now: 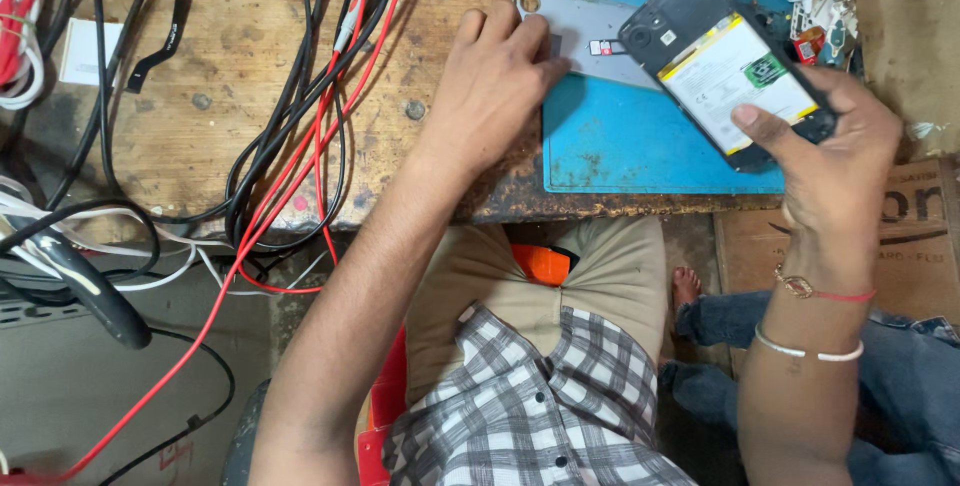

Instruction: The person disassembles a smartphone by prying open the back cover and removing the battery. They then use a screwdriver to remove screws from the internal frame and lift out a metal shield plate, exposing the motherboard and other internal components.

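Observation:
My right hand point(835, 151) grips an opened black phone point(715, 61) with its back removed, showing a white battery and a green patch; my thumb lies across its lower end. My left hand point(495, 81) rests palm down on the wooden bench, fingertips touching a grey phone back cover point(590, 41) that lies on a blue work mat point(640, 141).
Red and black cables point(320, 126) trail across the worn wooden bench point(230, 66) and hang over its front edge. Small tools and parts point(815, 6) clutter the top right. A cardboard box point(925, 236) and another person's denim-clad leg point(900, 366) are at lower right.

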